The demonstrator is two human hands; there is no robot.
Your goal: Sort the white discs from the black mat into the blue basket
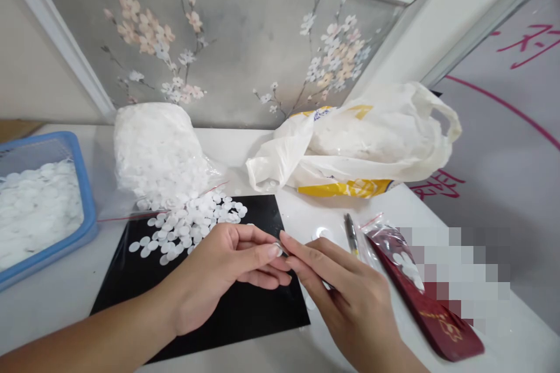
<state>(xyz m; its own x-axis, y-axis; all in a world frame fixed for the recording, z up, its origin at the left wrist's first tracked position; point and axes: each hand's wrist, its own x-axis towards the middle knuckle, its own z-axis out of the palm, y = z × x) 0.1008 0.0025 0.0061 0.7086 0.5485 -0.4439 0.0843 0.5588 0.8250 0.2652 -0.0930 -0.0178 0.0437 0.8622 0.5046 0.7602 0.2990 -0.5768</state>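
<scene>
My left hand (238,256) is closed over the black mat (266,317), pinching a small white disc (279,248) between thumb and forefinger. Right beside it, my right hand (350,285) meets the disc with its fingertips. A thin metal-looking tool runs through that hand's closed fingers; they cover most of it, so its kind is unclear. Many loose white discs (188,230) lie scattered on the back of the mat, spilling from a clear plastic bag (160,151) full of them.
A blue plastic basket (85,198) of white discs stands at the left. Behind lies a white and yellow carrier bag (371,145). To the right are a pen (350,233), a small zip bag of discs (409,268) and a dark red case (455,338). A flowered panel (236,41) rises behind.
</scene>
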